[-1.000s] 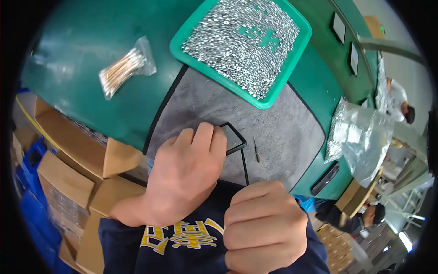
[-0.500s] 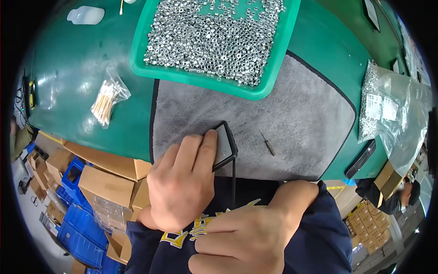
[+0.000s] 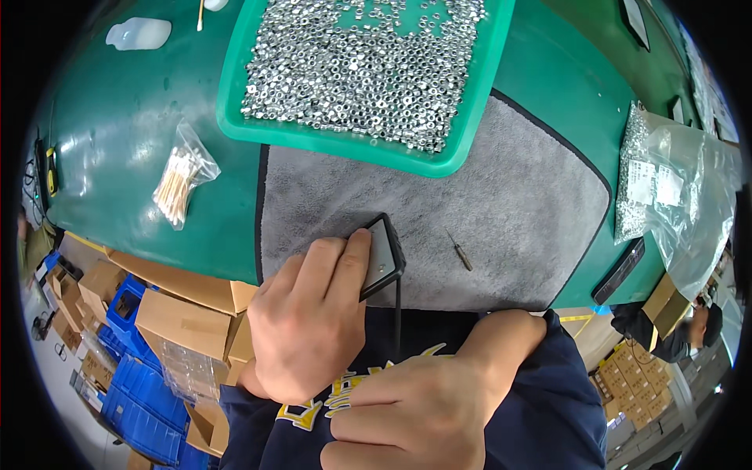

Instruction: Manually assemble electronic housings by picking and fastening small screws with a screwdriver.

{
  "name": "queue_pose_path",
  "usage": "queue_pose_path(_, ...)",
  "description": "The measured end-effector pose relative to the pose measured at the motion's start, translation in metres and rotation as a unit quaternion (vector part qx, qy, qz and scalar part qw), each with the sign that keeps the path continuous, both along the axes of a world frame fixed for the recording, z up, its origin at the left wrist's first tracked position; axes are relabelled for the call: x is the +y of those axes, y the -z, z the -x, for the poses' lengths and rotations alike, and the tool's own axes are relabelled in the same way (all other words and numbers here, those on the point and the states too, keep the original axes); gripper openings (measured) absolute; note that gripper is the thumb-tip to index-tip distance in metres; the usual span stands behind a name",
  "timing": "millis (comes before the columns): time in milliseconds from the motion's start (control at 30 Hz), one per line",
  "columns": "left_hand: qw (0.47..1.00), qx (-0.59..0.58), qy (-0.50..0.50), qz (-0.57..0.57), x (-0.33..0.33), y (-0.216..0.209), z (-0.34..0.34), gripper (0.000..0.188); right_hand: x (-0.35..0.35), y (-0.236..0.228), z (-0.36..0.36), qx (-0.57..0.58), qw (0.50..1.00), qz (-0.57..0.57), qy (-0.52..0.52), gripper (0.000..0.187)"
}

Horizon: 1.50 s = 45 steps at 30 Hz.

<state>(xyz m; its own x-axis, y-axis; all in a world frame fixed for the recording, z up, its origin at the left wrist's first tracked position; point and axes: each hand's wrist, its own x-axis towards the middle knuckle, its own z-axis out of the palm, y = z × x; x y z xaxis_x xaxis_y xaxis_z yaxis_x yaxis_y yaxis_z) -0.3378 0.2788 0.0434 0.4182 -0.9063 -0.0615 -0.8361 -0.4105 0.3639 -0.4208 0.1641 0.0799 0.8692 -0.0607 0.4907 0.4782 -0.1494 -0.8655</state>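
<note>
My left hand [image 3: 307, 325] is closed on the edge of a flat rectangular device [image 3: 381, 255] with a grey face and a black frame. A black cable [image 3: 398, 313] runs down from it toward my lap. Its fingers lie along the device's left side, over the near part of the grey cloth [image 3: 415, 204]. In front of my shirt, my right hand [image 3: 419, 407] is curled with its knuckles up; its fingertips and anything inside them are hidden. A small thin-bladed screwdriver [image 3: 462, 254] rests on the cloth, to the right of the device.
A green tray [image 3: 337, 145] of small metal nuts overlaps the cloth's far edge. To the left lie a bag of cotton swabs [image 3: 182, 178] and a white bottle [image 3: 139, 34]. At right are a bag of metal parts [image 3: 631, 172] and a black handheld object [image 3: 619, 272]. Cardboard boxes [image 3: 184, 321] stand lower left.
The view has shifted slightly, so the tray and the swab bag appear a little lower and further left. Both hands keep their poses, and the device stays in my left hand.
</note>
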Motion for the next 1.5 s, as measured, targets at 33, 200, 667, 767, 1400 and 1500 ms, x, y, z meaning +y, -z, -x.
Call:
queue_pose_path(33, 1.000, 0.009, -0.001, 0.001, 0.000, 0.000, -0.001, 0.049, 0.000, 0.001, 0.000, -0.002, 1.000, 0.001, -0.006, 0.033)
queue_pose_path(200, 0.999, 0.033, -0.002, 0.001, 0.001, 0.000, -0.004, 0.051, -0.001, 0.004, 0.001, -0.009, 1.000, 0.003, -0.019, 0.033)
queue_pose_path(667, 1.000, 0.021, 0.002, -0.008, 0.001, -0.001, -0.002, 0.052, 0.001, 0.003, -0.002, -0.002, 1.000, -0.022, 0.011, 0.033)
queue_pose_path(767, 1.000, 0.003, 0.012, -0.024, -0.002, -0.002, -0.001, 0.052, 0.002, 0.003, -0.003, 0.008, 1.000, -0.019, 0.013, 0.033)
queue_pose_path(1400, 0.999, 0.045, -0.005, 0.016, 0.003, -0.008, -0.009, 0.020, -0.049, -0.036, 0.042, -0.055, 0.919, -0.295, 0.254, 0.030)
queue_pose_path(1500, 0.998, 0.053, -0.020, 0.011, 0.006, -0.004, -0.014, 0.017, -0.106, -0.002, 0.056, 0.033, 0.921, -0.348, 0.173, 0.014)
